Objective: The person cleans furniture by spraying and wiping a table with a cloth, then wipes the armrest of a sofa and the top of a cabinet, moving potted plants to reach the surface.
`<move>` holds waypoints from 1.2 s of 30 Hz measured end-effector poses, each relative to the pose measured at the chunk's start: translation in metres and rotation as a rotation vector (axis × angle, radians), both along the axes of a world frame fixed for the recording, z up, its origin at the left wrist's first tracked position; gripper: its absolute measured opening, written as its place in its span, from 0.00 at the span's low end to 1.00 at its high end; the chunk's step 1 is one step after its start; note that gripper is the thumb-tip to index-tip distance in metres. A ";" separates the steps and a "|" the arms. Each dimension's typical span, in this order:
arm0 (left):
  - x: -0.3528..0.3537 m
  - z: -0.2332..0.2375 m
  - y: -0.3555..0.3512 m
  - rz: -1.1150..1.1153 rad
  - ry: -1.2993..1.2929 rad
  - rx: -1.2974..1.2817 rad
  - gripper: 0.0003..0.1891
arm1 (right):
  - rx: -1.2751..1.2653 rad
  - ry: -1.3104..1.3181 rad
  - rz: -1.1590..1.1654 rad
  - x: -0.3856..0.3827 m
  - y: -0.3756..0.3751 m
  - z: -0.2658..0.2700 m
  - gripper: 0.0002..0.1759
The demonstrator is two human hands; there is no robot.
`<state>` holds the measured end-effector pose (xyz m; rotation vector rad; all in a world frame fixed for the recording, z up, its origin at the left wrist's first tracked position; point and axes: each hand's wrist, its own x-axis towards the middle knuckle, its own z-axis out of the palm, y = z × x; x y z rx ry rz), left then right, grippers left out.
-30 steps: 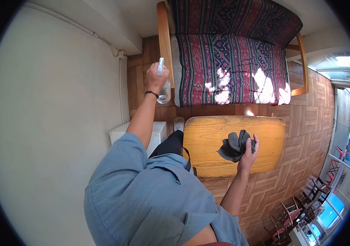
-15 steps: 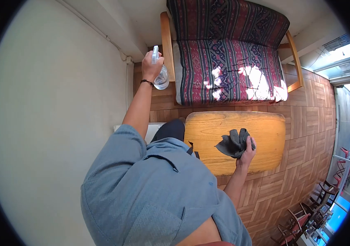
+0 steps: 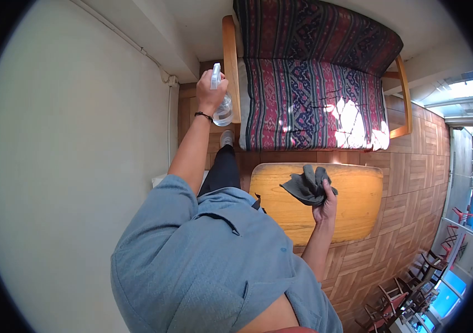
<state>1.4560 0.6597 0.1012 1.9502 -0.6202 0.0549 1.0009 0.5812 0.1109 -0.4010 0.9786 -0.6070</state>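
Note:
My left hand is closed round the neck of a clear spray bottle with a white head, beside the left wooden armrest of the sofa. A crumpled dark grey cloth is gripped in my right hand, above the yellow wooden table. Whether the cloth touches the tabletop I cannot tell. The patterned red and dark sofa stands beyond the table.
A pale wall runs along the left. My foot is on the parquet floor, near the sofa's left front corner. Dark chairs stand at the lower right, near windows.
The view has shifted slightly. A foot now shows near the sofa. My right hand and the cloth have moved a little left over the table; both hands keep their holds.

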 end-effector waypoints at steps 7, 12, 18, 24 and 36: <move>0.114 -0.032 -0.051 -0.023 0.166 -0.041 0.05 | 0.375 -0.167 0.037 0.163 -0.027 -0.018 0.27; 0.167 -0.041 -0.055 -0.150 0.284 -0.054 0.08 | 0.380 -0.165 0.108 0.294 -0.073 -0.020 0.24; 0.185 -0.054 -0.008 -0.158 0.395 -0.093 0.10 | -0.607 0.202 0.193 0.514 -0.164 -0.048 0.18; 0.199 -0.077 0.047 -0.116 0.525 -0.008 0.10 | -2.013 0.621 0.672 0.714 -0.229 -0.165 0.30; 0.220 -0.104 0.083 -0.019 0.544 0.000 0.12 | -1.939 0.803 0.960 0.716 -0.199 -0.258 0.32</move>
